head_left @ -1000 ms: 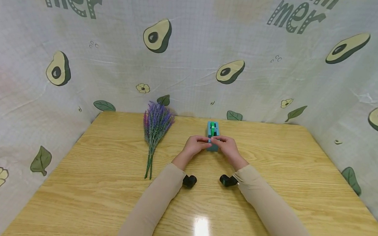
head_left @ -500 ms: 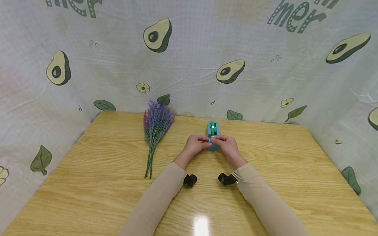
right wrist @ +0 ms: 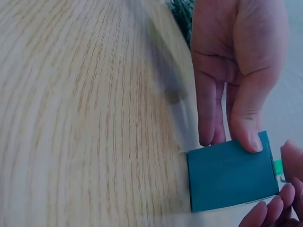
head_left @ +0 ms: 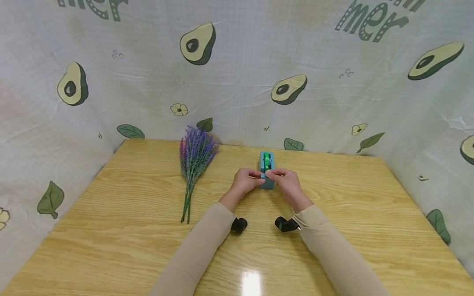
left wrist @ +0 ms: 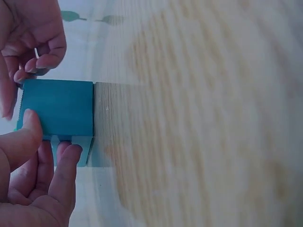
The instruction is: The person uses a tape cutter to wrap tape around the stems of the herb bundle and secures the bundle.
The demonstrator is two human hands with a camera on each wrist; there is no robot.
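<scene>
A teal tape dispenser [head_left: 267, 183] with a bright green roll [head_left: 266, 160] stands near the back of the table, its blunt front facing me. My left hand [head_left: 244, 180] grips its front end from the left. In the left wrist view its thumb [left wrist: 31, 130] lies on the front face and its fingers [left wrist: 64, 165] bear on the side. My right hand [head_left: 287, 182] is at the dispenser's upper front edge, thumb and fingertips pinched together at the tape. A green bit of tape [right wrist: 278, 167] shows beside the right thumb in the right wrist view. The pinched end itself is hidden.
A bunch of purple and pink lavender [head_left: 197, 153] lies to the left on the wooden table [head_left: 139, 196], stems toward me. A white cloth [head_left: 241, 55] printed with avocados hangs behind and at both sides. Black wrist cameras [head_left: 239, 225] sit under the sleeves.
My right fingertips have shifted slightly to the right along the dispenser's upper edge. The left hand keeps its grip, and the dispenser has stayed in place.
</scene>
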